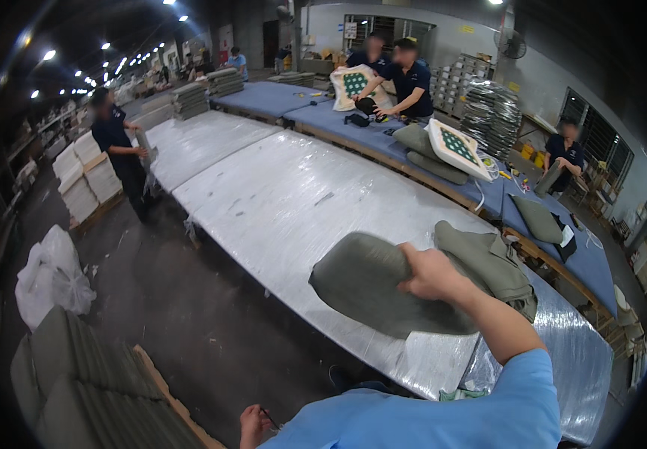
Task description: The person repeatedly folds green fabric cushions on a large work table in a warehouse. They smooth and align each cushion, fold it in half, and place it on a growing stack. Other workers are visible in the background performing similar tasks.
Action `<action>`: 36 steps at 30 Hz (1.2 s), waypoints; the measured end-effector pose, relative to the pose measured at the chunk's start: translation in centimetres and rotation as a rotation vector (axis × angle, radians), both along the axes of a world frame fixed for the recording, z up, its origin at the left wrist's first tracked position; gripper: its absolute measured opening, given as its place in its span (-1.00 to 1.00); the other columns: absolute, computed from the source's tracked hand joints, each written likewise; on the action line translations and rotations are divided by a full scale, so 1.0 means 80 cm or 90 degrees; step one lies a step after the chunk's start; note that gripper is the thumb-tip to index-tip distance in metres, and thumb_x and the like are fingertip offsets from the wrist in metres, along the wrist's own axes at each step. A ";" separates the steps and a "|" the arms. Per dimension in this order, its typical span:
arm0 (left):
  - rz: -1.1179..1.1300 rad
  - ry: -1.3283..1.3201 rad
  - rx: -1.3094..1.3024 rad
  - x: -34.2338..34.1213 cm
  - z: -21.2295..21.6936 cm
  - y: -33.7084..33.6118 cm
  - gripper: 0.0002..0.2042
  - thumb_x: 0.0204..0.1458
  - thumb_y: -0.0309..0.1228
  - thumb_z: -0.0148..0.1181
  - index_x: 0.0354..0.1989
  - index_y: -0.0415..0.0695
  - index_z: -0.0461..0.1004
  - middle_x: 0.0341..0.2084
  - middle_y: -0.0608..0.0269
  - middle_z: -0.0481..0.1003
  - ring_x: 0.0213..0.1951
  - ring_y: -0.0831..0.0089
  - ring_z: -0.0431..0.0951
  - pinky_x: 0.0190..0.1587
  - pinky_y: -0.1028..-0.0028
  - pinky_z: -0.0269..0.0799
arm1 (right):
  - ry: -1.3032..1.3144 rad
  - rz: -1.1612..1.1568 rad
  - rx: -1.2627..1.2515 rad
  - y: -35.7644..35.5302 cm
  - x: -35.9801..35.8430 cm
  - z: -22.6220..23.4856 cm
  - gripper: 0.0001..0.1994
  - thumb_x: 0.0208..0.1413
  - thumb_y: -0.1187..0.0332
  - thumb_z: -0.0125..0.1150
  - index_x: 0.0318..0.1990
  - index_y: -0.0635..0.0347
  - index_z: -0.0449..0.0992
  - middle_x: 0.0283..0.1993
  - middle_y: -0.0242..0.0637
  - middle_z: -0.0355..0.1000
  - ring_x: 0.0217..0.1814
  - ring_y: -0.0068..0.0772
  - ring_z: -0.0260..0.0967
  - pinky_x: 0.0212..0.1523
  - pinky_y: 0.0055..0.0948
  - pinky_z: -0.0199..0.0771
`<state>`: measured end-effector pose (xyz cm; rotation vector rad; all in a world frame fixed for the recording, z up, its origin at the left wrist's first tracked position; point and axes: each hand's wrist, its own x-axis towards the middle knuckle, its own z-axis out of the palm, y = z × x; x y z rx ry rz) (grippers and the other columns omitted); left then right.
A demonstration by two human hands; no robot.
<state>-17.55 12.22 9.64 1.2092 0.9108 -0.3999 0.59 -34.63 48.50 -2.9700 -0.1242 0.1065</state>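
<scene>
A grey-green seat cushion [361, 280] lies at the near part of the table, tilted and slightly blurred. My right hand [434, 271] reaches over from the right and grips its upper side, thumb and fingers bent in on the cover. Down at the lower edge, beside my light blue shirt, my left hand [253, 425] is closed, apart from the cushion. Something thin and dark pokes out of its fingers, too small to name. Just beyond my right hand, a crumpled grey-green fabric cover [488, 258] rests on the plastic-wrapped table [286, 194].
Stacked grey-green cushions [91, 382] stand at the lower left, near a white plastic bag [55, 277]. A blue-topped table [323, 120] runs along the far side with cushions and tools. Co-workers [413, 82] handle a white-and-green cushion there. Another person [117, 146] stands at the left.
</scene>
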 end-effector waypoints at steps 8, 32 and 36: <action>-0.340 -0.099 0.125 0.005 0.002 -0.073 -0.69 0.30 -0.25 0.21 0.10 -0.17 0.49 -0.23 0.09 0.65 -0.27 0.24 0.70 -0.30 0.33 0.62 | 0.023 0.277 -0.087 0.061 -0.002 -0.156 -0.29 -0.02 0.28 0.43 0.33 0.03 0.30 0.11 -0.06 0.50 0.07 0.07 0.55 0.01 -0.01 0.58; -0.376 -0.537 0.181 0.172 0.155 -0.181 -0.28 0.17 -0.33 0.39 0.48 -0.13 0.20 0.30 -0.04 0.38 0.30 0.18 0.43 0.27 0.30 0.40 | 0.012 0.290 0.018 0.027 0.043 -0.140 -0.33 -0.07 0.06 0.45 0.22 0.03 0.42 -0.06 -0.13 0.58 -0.01 0.03 0.57 -0.03 -0.06 0.60; -0.355 -0.699 0.351 0.218 0.199 -0.228 -0.24 0.12 -0.28 0.41 0.48 -0.12 0.20 0.35 -0.15 0.32 0.37 0.07 0.36 0.31 0.31 0.36 | 0.000 0.313 0.041 0.019 0.055 -0.134 -0.30 -0.08 0.04 0.47 0.24 0.06 0.42 -0.04 -0.12 0.58 0.00 0.04 0.57 -0.03 -0.06 0.59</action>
